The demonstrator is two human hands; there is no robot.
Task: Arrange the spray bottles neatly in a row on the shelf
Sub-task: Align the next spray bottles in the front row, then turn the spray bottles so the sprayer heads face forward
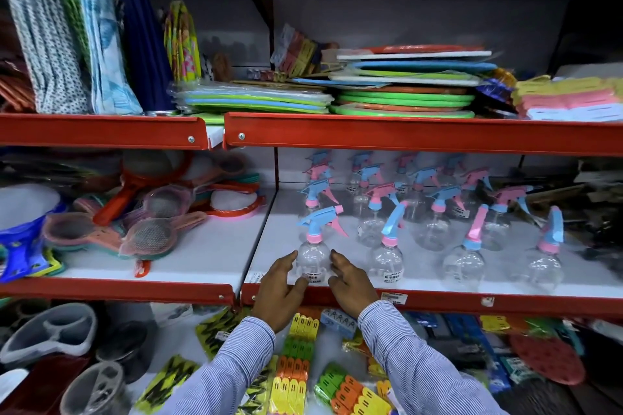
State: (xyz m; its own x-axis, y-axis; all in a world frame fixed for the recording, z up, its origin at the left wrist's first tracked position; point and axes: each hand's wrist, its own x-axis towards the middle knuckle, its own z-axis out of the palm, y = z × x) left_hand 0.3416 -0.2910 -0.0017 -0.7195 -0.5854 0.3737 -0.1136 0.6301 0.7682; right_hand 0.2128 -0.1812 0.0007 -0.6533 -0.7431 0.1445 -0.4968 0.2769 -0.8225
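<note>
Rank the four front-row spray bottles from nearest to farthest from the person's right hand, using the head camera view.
1. The leftmost bottle, touching the right hand and standing between both hands.
2. The second bottle, just to its right.
3. The third bottle, further right.
4. The fourth bottle, at the far right.

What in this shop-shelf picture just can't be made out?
- Head view, printed label on the front-left spray bottle: too small and blurred to read.
- Whether the left hand and right hand touch that bottle: clear plastic leaves the contact unclear.
- Back row bottles: blurred, partly hidden by bottles in front; count uncertain.
- Goods at the right edge: dark, cut off.
</note>
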